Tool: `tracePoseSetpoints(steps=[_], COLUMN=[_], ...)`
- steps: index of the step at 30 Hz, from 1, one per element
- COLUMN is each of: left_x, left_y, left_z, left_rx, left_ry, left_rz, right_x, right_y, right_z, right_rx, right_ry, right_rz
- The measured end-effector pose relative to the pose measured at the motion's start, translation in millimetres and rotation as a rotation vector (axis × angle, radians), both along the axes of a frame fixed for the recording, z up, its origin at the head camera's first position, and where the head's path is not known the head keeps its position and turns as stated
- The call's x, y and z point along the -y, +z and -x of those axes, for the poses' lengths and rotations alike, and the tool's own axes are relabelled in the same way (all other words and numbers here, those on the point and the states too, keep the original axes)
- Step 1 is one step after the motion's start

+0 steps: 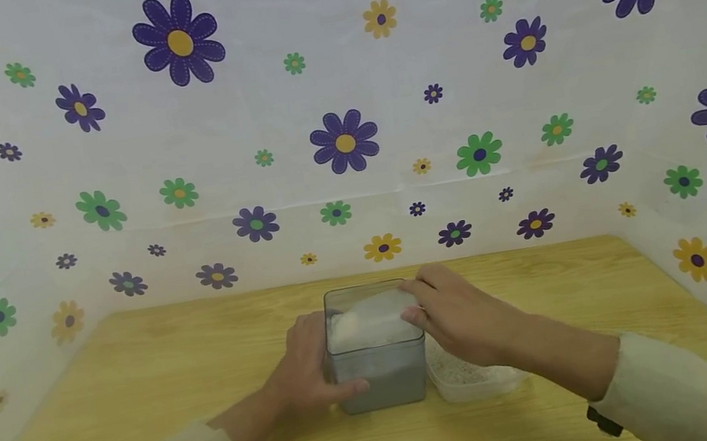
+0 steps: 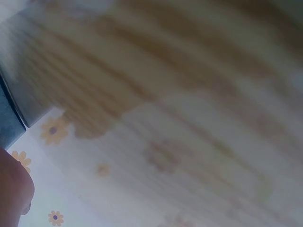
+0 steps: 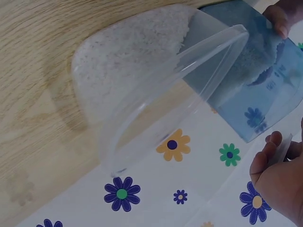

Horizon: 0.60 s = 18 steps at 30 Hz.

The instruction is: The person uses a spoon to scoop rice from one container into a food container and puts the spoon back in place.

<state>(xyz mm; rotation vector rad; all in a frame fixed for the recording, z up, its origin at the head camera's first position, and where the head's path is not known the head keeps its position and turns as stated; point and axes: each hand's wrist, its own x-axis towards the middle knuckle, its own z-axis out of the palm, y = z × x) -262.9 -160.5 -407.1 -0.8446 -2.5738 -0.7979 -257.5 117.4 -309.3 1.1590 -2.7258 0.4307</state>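
Note:
A square blue-grey see-through container [image 1: 380, 378] stands on the table; white rice shows inside it in the right wrist view. My left hand [image 1: 307, 368] grips its left side, thumb across the front and fingers toward the back. Over its right rim, my right hand [image 1: 459, 311] pinches the thin edge of a translucent whitish plastic piece [image 1: 378, 316], which overlaps the container's mouth in the head view; I cannot tell its full shape. Just right of the container sits a clear plastic tub [image 1: 477, 385] with rice [image 3: 132, 52] in it, partly hidden under my right hand.
The wooden table [image 1: 177, 369] runs back to a white cloth [image 1: 275, 110] with purple, green and yellow flowers, which hangs behind and along both sides. Pale sleeves [image 1: 679, 377] cover both forearms.

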Motion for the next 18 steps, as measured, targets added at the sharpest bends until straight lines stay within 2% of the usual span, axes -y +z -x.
tracePoseSetpoints(steps=[6, 18], left_x=[1.7, 0.3], left_y=[-0.4, 0.0], left_z=[-0.3, -0.2], left_rx=[-0.012, -0.002], left_ry=[0.0, -0.002], left_rz=[0.006, 0.009], right_x=[-7, -33], right_y=[1.6, 10.9], right_z=[2.9, 5.4], right_rx=[-0.033, -0.032], right_ry=[0.003, -0.042], right_rz=[0.062, 0.086])
